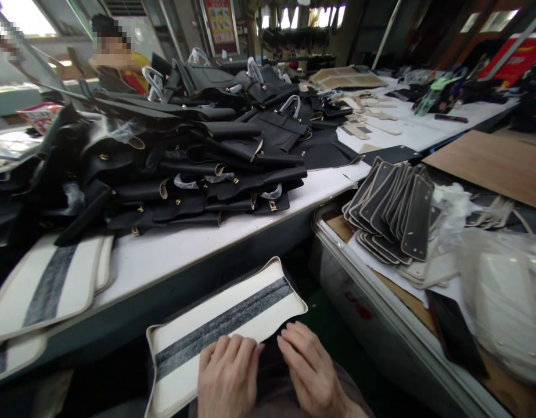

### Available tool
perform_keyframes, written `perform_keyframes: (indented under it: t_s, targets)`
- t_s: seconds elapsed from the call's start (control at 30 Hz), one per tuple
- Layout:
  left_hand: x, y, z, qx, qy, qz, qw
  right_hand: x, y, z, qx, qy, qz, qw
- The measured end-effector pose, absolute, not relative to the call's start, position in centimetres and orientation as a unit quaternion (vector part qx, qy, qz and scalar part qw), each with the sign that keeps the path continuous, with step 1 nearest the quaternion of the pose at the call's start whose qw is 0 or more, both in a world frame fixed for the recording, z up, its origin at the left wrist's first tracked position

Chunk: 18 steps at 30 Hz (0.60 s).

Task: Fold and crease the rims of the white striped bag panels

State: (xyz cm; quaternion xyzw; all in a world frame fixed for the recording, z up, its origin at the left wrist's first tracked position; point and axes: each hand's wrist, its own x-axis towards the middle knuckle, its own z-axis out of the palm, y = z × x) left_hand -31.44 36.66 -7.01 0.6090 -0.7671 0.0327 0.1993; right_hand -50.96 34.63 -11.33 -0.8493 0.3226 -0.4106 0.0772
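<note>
up at the far wall, a red poster (220,20), print too small to read; a red banner (518,55) at right, its yellow marks unreadable. red lettering (359,305) on the side of the metal cart (337,255) is blurred, not legible. the cart holds a fanned stack of black oblong panels (394,209) standing on edge, pale cut pieces (420,273) under them, clear plastic bags (503,290) to the right. the white table (184,249) carries a heap of black bag parts (184,157) with brass-coloured fittings; at its left end more striped panels (45,284) lie flat. the cream panel (233,319), grey stripe down its middle, lies below the table edge on the person's lap, bottom centre. its long axis runs lower left to upper right, stripe along the same line, upper-right end toward the cart. left hand (228,380) palm down, fingers together and nearly flat, tips resting on the panel's near edge, gripping nothing. right hand (311,371) likewise flat, fingers slightly spread, tips just at that edge; cannot tell whether they touch it.
</note>
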Motion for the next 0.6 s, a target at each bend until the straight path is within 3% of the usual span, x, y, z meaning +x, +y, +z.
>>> perform_keyframes:
  t_s: [0.6]
  targets:
    - [-31.2, 35.9, -8.3, 0.667, -0.701, -0.04, 0.249, -48.6, 34.9, -12.4, -0.882, 0.34, -0.324, -0.039]
